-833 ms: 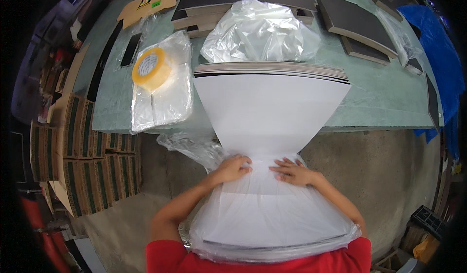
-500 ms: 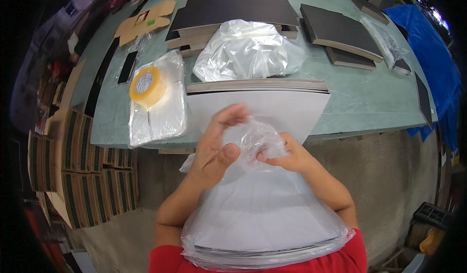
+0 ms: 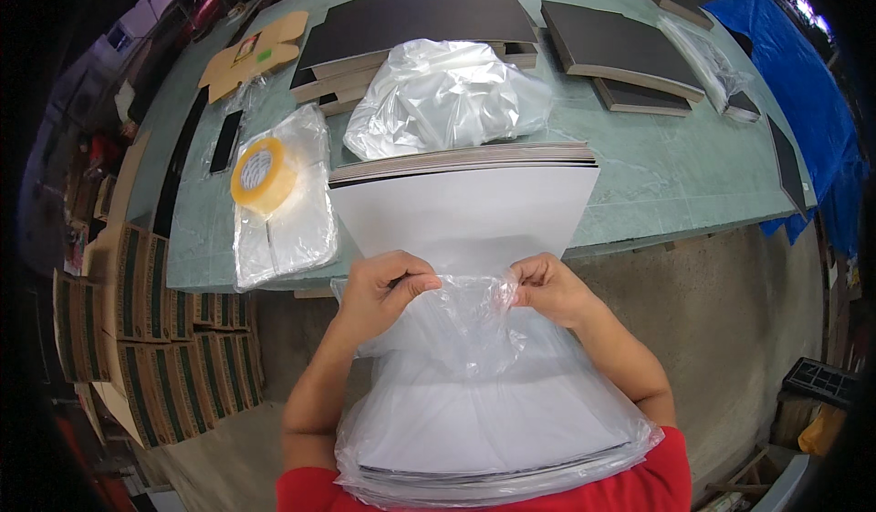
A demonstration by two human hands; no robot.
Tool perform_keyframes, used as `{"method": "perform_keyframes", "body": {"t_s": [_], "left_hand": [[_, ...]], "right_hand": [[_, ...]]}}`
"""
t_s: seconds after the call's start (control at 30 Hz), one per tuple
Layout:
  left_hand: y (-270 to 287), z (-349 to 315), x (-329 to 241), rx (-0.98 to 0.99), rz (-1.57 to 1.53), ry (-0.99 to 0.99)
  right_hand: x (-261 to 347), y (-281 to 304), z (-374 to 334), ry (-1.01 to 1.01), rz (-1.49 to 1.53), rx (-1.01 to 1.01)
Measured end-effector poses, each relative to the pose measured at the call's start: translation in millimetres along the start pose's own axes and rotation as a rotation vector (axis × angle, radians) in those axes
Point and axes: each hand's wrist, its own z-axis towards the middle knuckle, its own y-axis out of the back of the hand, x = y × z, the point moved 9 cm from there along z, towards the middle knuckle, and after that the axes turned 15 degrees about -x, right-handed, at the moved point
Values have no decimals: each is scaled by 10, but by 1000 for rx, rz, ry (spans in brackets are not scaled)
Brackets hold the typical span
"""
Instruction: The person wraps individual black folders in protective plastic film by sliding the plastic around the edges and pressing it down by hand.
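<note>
A clear plastic bag (image 3: 474,348) covers the near part of a stack of white-faced sheets (image 3: 465,211) that leans from my body up against the table edge. The far end of the stack sticks out beyond the plastic, its layered edge showing. My left hand (image 3: 388,293) pinches the bag's gathered rim between thumb and fingers. Opposite it, my right hand (image 3: 552,288) grips the same rim, and crumpled film is stretched between the two. Just past the stack lies a heap of folded clear plastic (image 3: 438,101).
On the green table (image 3: 657,179) a roll of clear tape (image 3: 263,176) rests on a flat pack of plastic bags (image 3: 287,238). A phone (image 3: 225,142), flattened cardboard (image 3: 255,51) and stacks of black boards (image 3: 411,19) lie farther back. Cartons (image 3: 182,375) stand on the floor at left.
My left hand has gone from open fingers to pinching the bag's rim. Both hands now hold the film, drawn slightly nearer and spread apart.
</note>
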Motion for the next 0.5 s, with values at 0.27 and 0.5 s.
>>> {"method": "perform_keyframes", "body": {"t_s": [0.27,0.5], "left_hand": [[178,25,-27,-107,126,-78],[-138,-30,-202,46,127,70]], "right_hand": [[-78,12,2,-49,-109,-23],[-9,8,26,-9,-35,-129]]}}
